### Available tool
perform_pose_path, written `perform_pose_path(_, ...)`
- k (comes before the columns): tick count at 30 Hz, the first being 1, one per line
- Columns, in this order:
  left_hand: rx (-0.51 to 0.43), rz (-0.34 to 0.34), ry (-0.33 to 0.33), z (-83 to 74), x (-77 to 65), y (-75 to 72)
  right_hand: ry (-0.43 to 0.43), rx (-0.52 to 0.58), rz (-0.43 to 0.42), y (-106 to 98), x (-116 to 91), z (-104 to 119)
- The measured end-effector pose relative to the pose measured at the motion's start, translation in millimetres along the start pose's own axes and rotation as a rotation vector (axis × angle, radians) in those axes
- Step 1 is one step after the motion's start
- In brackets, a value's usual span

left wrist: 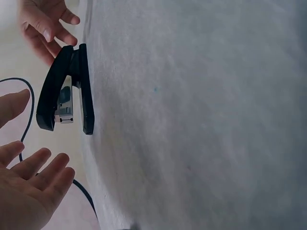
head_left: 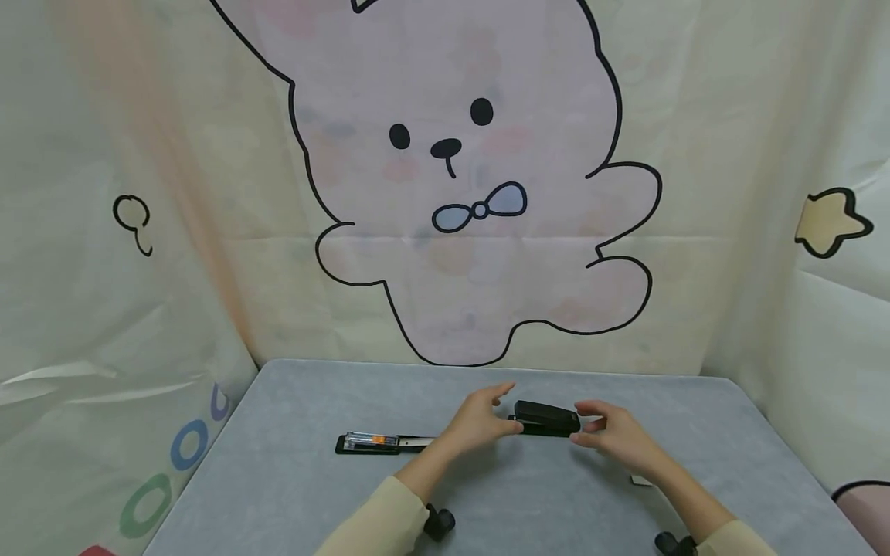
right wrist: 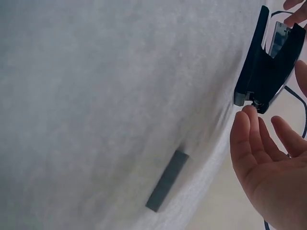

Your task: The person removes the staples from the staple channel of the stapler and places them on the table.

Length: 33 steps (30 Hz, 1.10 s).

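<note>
A black stapler (head_left: 545, 418) stands on the grey-blue table between my two hands, its jaws parted in the left wrist view. My left hand (head_left: 483, 417) is at its left end, fingers spread and relaxed, and in the left wrist view they stand apart from the stapler (left wrist: 55, 91). At the other end is my right hand (head_left: 612, 432), fingers loosely bent and thumb apart. In the right wrist view its fingertips (right wrist: 249, 111) are right by the stapler's hinge end; whether they touch it I cannot tell. Neither hand grips the stapler.
Left of my left hand lies a long black item (head_left: 341, 445) with a clear and orange piece on top, partly hidden by my forearm. A small grey strip (right wrist: 167, 181) lies near my right forearm. A printed curtain (head_left: 278, 309) hangs behind the table (head_left: 292, 394).
</note>
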State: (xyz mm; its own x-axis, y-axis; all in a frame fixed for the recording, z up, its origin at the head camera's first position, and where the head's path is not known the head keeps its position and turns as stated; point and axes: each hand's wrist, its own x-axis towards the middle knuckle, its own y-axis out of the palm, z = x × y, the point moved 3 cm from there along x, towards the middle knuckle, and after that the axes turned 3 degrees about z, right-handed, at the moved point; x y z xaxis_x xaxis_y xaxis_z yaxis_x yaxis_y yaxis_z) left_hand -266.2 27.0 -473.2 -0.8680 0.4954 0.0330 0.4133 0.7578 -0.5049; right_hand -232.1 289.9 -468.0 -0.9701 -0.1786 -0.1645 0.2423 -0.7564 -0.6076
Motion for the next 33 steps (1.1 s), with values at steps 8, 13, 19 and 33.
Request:
perform_pose_path(8,-0.115,0.01,-0.023,0.2,8.9,9.4,0.018,0.04,0.029,5.0,7.2,-7.2)
perform_pose_path(13,-0.172,-0.017,-0.049,4.6,12.3,16.3,0.012,0.048,0.035,6.8,8.7,-8.5)
perform_pose_path(19,-0.278,-0.087,-0.098,11.7,15.6,17.5,-0.018,0.052,0.007,8.4,11.4,-10.0)
perform_pose_path(33,-0.361,-0.118,-0.127,13.4,12.5,19.0,-0.049,0.051,-0.006,7.3,12.6,-13.7)
